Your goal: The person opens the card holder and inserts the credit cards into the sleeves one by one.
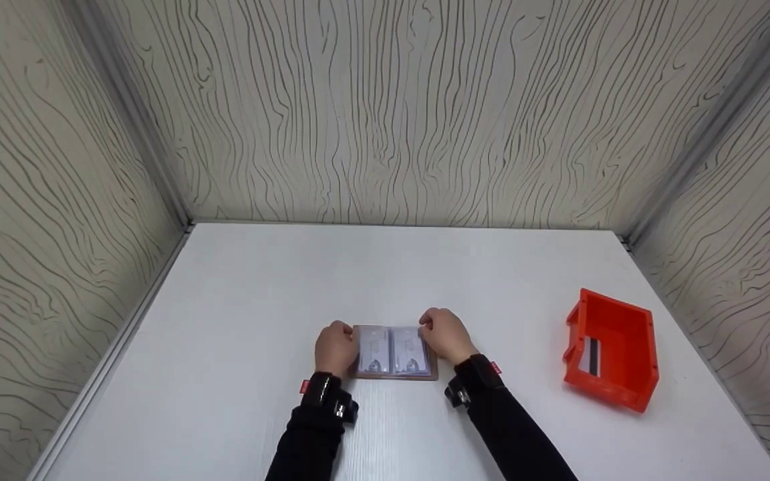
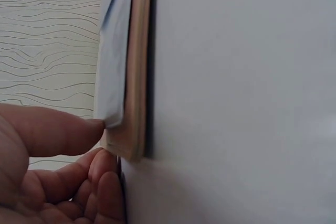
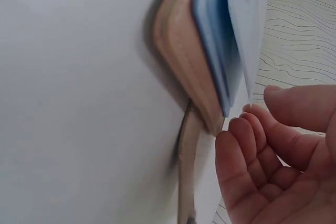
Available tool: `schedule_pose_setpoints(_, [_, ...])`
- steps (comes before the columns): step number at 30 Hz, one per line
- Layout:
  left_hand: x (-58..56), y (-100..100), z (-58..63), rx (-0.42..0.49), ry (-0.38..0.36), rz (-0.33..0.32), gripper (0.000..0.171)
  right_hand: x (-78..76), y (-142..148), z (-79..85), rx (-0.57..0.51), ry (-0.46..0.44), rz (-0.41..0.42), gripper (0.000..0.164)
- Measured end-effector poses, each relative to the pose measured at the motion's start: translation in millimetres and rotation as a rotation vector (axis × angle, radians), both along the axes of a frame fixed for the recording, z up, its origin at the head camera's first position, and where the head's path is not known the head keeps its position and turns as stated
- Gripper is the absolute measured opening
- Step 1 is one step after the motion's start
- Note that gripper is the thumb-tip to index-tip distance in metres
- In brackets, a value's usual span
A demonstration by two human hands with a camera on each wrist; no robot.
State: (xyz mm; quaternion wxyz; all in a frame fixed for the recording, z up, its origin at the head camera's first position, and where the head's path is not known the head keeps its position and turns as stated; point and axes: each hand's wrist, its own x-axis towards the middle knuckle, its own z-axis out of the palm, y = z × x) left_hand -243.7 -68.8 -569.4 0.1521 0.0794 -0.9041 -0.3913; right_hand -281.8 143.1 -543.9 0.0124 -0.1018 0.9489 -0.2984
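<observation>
A brown-covered card holder [image 1: 433,371] lies open on the white table, with clear sleeves [image 1: 375,347] holding pale cards on both sides. My left hand [image 1: 337,349] holds its left edge; in the left wrist view the thumb [image 2: 79,132] presses the sleeve edge, and curled fingers sit by the cover. At the upper right edge is my right hand [image 1: 448,334]. In the right wrist view, a lifted sleeve page [image 3: 247,30] has its corner between the thumb and index fingertip of that hand. Bluish sleeves lie below it. A brown strap [image 3: 188,171] sticks out from the cover.
An orange-red open bin [image 1: 615,347] with a white and dark label stands on the right of the table [image 1: 258,280]. Wood-grain-patterned panels [image 1: 385,113] enclose the table at the back and both sides.
</observation>
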Motion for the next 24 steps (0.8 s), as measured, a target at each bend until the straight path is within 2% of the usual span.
schedule_pose_setpoints(13, [1.8,0,-0.7,-0.004,0.040,0.003,0.016,1.8,-9,8.9,-0.102,0.035,0.017,0.015])
schedule_pose_setpoints(24, [1.2,0,1.0,0.014,-0.020,-0.003,0.016,5.9,-26,11.7,-0.166,0.104,0.083,0.024])
